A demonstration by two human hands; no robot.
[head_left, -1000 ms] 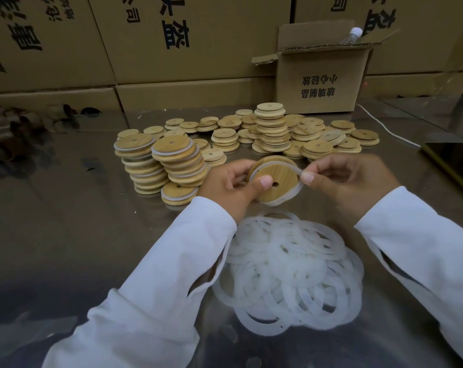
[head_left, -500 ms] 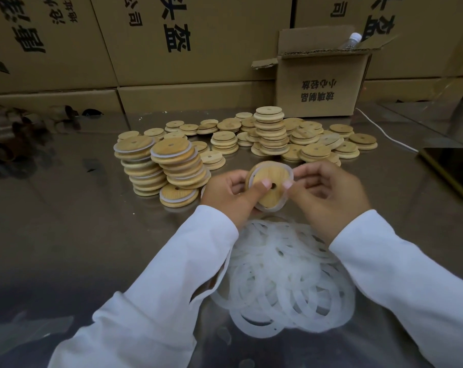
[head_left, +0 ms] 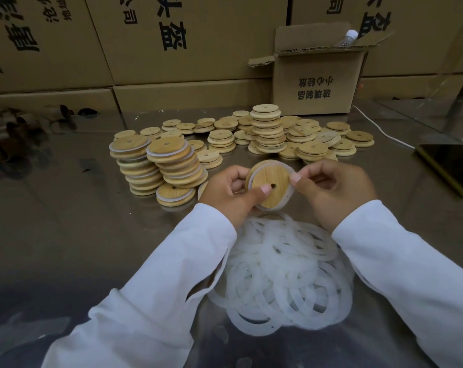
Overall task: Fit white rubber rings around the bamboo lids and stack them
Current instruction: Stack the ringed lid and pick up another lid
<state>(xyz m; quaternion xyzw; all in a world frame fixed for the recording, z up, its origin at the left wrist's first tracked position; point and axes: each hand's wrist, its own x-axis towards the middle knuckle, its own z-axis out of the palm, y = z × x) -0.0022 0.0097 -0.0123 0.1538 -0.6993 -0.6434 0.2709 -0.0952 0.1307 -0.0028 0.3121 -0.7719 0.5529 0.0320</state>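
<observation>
The left hand (head_left: 230, 191) grips the left edge of a round bamboo lid (head_left: 271, 181), with its thumb on the smooth wood face beside a small hole. The right hand (head_left: 334, 189) pinches the thin white rubber ring (head_left: 287, 197) at the lid's right rim; the ring seems only partly seated. A heap of floppy, translucent rings (head_left: 283, 272) lies below the wrists. To the left, ringed lid stacks (head_left: 169, 166) stand on the shiny metal worktop (head_left: 65, 221).
</observation>
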